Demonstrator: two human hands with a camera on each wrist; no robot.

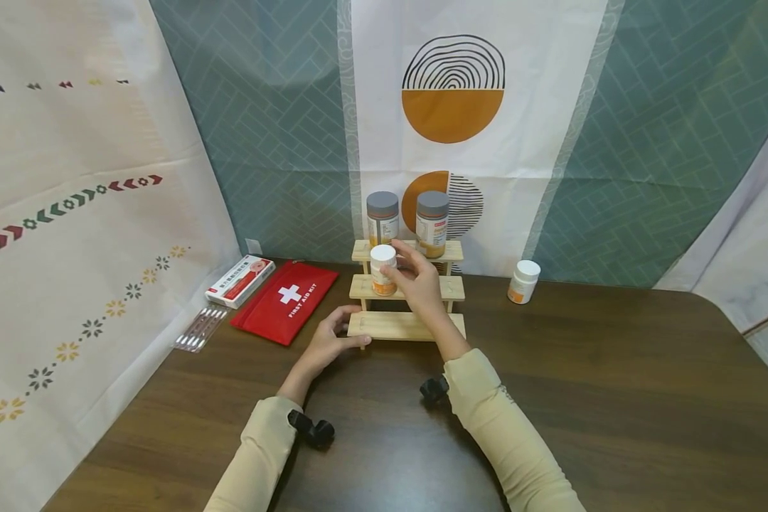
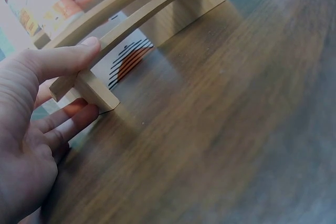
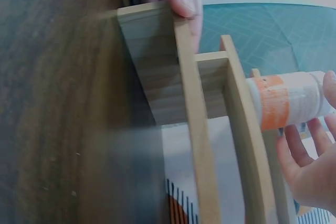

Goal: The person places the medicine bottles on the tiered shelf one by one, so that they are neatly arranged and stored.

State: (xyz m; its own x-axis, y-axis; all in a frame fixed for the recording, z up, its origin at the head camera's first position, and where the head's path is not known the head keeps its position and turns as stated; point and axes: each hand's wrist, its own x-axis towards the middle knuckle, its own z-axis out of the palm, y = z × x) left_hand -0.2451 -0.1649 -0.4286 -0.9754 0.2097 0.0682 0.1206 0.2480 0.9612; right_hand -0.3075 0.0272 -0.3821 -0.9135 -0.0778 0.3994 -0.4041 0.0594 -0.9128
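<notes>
A three-step wooden display rack (image 1: 406,326) stands on the table. My left hand (image 1: 330,338) holds the left end of its lowest step, thumb (image 2: 68,59) on the top edge and fingers by the side support. On the left part of the middle step stands a white pill bottle (image 1: 384,274) with an orange-banded label. My right hand (image 1: 419,279) holds this bottle near its cap, thumb in front and fingers at its right and behind. Two larger grey-lidded jars, a left jar (image 1: 382,217) and a right jar (image 1: 432,226), stand on the top step.
A second white pill bottle (image 1: 523,281) stands on the table to the right. Left of the rack lie a red first aid pouch (image 1: 288,302), a white and red box (image 1: 240,281) and a clear pack of swab-like sticks (image 1: 200,328). Patterned cloth (image 1: 281,142) hangs behind.
</notes>
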